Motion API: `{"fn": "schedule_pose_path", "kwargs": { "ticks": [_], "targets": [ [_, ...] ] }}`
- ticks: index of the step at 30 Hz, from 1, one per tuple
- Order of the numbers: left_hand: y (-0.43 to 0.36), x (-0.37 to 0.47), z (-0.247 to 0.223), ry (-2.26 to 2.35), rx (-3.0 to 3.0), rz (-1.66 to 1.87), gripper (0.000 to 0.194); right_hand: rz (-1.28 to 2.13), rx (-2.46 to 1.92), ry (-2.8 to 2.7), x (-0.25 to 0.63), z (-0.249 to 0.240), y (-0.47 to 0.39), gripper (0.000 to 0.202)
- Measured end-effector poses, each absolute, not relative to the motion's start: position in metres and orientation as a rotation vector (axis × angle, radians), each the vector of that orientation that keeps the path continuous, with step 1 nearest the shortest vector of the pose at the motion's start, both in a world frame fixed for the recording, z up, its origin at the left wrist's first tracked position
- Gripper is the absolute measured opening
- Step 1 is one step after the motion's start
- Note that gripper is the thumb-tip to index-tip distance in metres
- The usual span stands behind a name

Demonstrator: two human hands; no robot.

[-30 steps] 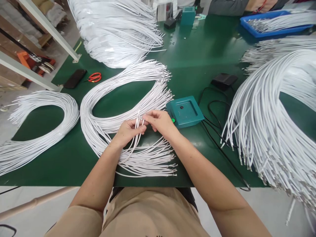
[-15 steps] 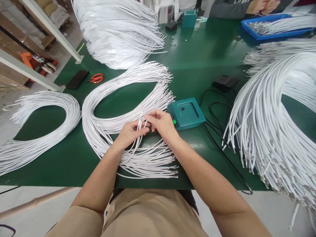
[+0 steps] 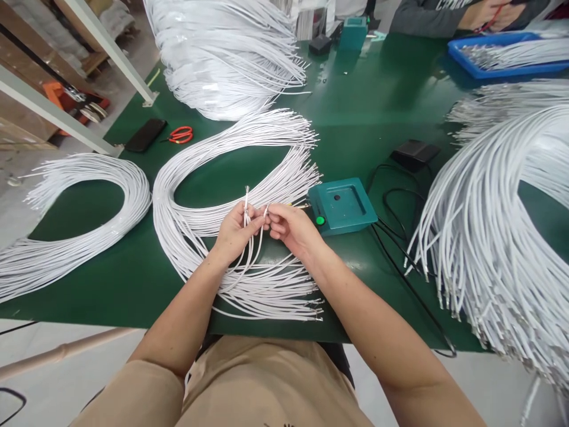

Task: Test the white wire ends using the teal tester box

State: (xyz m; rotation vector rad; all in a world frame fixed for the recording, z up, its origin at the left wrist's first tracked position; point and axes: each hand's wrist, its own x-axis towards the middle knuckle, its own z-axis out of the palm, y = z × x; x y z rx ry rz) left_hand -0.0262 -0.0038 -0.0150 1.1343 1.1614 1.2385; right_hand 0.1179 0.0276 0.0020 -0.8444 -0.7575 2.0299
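My left hand (image 3: 233, 231) grips a few thin white cables (image 3: 246, 204) whose metal-tipped ends stick up above its fingers. My right hand (image 3: 288, 225) meets it from the right and pinches one of those cable ends between thumb and forefinger. Both hands hover over the near part of a looped bundle of white cables (image 3: 186, 178) lying on the green table (image 3: 355, 112). A teal box with a green button (image 3: 342, 204) stands just right of my right hand.
More white cable bundles lie at the left (image 3: 80, 201), far centre (image 3: 222, 53) and right (image 3: 498, 225). Red scissors (image 3: 180, 135) and a black phone (image 3: 145, 135) lie far left. A black pedal (image 3: 414, 153) with cords sits mid-right. Another person's hands (image 3: 484, 13) work by a blue tray (image 3: 502, 53).
My hands have lifted slightly and drawn together. The cable ends in my left hand now stand higher, and my right fingers have closed on one end.
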Motion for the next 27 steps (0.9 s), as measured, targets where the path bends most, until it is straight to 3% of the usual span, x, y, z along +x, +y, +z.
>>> {"fn": "schedule_pose_path", "kwargs": {
  "ticks": [3,10,16,22,27],
  "targets": [
    [-0.004,-0.025,-0.014,1.134,1.182,1.199,0.038,1.962,-0.865,-0.775,0.119,0.005,0.028,0.010],
    [-0.005,-0.022,-0.014,1.129,1.220,1.149,0.038,1.973,-0.883,-0.836,0.122,0.004,0.028,0.031],
    [-0.004,-0.026,-0.013,1.175,1.204,1.234,0.038,2.016,-0.784,-0.802,0.122,-0.004,0.029,0.034],
    [-0.005,-0.027,-0.019,1.156,1.218,1.284,0.030,1.722,-1.001,-0.963,0.119,0.004,0.023,0.025],
    [-0.005,-0.030,-0.023,1.141,1.326,1.188,0.049,1.465,-1.045,-1.265,0.121,0.000,0.025,0.013]
  ]
}}
